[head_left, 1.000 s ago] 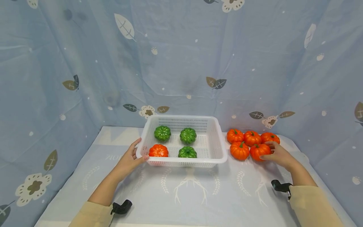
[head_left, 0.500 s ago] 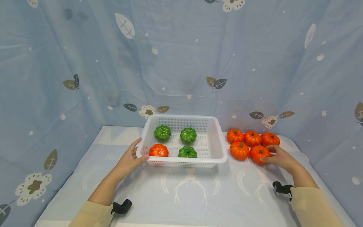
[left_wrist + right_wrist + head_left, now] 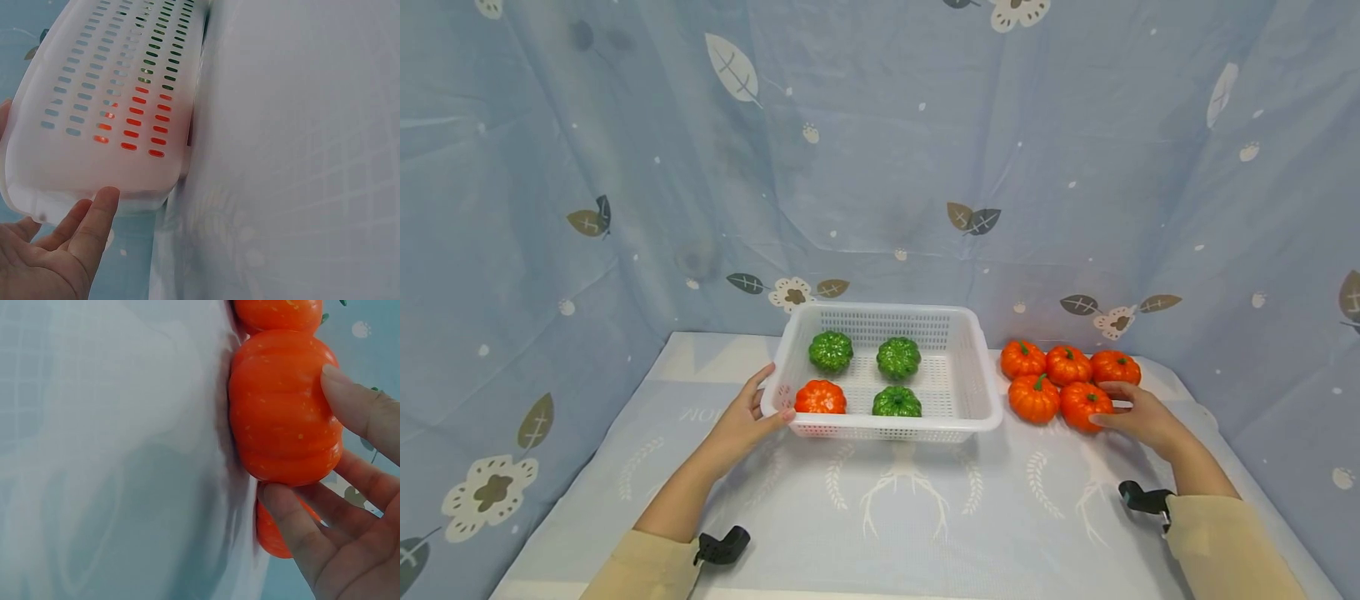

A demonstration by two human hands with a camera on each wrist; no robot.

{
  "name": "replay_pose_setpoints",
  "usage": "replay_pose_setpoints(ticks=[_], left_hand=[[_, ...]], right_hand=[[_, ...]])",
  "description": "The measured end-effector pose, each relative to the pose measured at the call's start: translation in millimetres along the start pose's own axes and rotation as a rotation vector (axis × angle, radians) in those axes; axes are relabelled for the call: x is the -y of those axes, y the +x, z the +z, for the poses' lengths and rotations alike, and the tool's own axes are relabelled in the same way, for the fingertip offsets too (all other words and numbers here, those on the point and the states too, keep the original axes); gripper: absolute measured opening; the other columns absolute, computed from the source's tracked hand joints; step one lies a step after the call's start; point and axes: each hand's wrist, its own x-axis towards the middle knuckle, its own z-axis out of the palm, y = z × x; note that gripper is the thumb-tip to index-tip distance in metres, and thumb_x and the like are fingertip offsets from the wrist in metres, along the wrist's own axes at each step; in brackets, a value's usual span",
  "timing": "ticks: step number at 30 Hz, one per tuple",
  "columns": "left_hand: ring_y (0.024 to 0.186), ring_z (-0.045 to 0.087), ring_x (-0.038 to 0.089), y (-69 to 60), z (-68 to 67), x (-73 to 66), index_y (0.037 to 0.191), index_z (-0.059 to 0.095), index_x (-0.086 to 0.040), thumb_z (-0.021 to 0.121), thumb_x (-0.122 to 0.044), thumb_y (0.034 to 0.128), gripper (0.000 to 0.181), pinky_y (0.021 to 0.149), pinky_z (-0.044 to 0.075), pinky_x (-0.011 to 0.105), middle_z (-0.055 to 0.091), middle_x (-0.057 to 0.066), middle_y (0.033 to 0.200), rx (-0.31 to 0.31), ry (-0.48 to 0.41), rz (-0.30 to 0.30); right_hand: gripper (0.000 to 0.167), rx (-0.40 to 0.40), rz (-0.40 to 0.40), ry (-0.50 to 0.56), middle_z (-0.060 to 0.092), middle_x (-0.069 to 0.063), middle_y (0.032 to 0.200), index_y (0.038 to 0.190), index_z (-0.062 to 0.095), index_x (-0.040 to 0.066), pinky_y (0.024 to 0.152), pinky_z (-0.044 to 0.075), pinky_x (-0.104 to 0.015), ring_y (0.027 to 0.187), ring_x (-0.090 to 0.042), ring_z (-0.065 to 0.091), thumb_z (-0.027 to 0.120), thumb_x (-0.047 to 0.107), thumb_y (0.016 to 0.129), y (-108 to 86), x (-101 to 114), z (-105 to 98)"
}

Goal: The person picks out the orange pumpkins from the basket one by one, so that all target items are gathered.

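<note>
A white slotted plastic basket (image 3: pixel 887 423) stands at the middle back of the table. My left hand (image 3: pixel 747 423) grips its front left corner, the thumb over the front rim and the fingers along the left side. Inside lie one orange pumpkin (image 3: pixel 821 397) and three green pumpkins, one (image 3: pixel 831 352) at the back left, one (image 3: pixel 898 358) at the back and one (image 3: pixel 897 402) in front. On the right, my right hand (image 3: pixel 1146 419) holds the front right orange pumpkin (image 3: pixel 284 409) between thumb and fingers. It sits among several orange pumpkins.
Left of the held pumpkin lies another orange pumpkin (image 3: pixel 1033 398); a row of orange pumpkins (image 3: pixel 1067 365) sits behind. A blue patterned curtain (image 3: pixel 880 167) hangs behind and at both sides. A pale printed cloth (image 3: pixel 955 517) covers the table.
The front right pumpkin has shifted slightly toward me and turned a little under my right hand, which moved slightly with it. My left hand and the basket stay in place.
</note>
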Motion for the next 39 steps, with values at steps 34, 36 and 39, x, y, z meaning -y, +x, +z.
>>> replay_pose_setpoints(ticks=[34, 36, 39], left_hand=[[0.140, 0.041, 0.040, 0.4, -0.5, 0.3, 0.162, 0.007, -0.020, 0.075, -0.024, 0.0917, 0.098, 0.105, 0.045, 0.051, 0.034, 0.023, 0.157, -0.003, -0.002, -0.009], [0.140, 0.041, 0.040, 0.3, -0.7, 0.4, 0.162, 0.007, -0.020, 0.076, -0.025, 0.0913, 0.099, 0.104, 0.045, 0.051, 0.034, 0.024, 0.157, -0.002, -0.002, -0.008], [0.140, 0.041, 0.040, -0.1, -0.9, -0.1, 0.162, 0.007, -0.021, 0.076, -0.026, 0.0912, 0.099, 0.104, 0.045, 0.051, 0.033, 0.023, 0.157, 0.000, -0.006, -0.008]], right_hand=[[0.069, -0.095, -0.183, -0.065, 0.042, -0.035, 0.144, 0.146, 0.038, -0.011, 0.096, 0.045, -0.066, 0.124, -0.054, 0.047, 0.062, 0.035, 0.100, -20.1, 49, -13], [0.067, -0.115, -0.186, -0.071, 0.047, -0.034, 0.141, 0.144, 0.041, -0.009, 0.096, 0.044, -0.066, 0.124, -0.052, 0.049, 0.059, 0.039, 0.101, -23.5, 63, -11], [0.064, -0.170, -0.192, -0.073, 0.054, -0.031, 0.135, 0.141, 0.047, -0.005, 0.097, 0.045, -0.064, 0.122, -0.049, 0.051, 0.057, 0.044, 0.101, -27.5, 84, -4]])
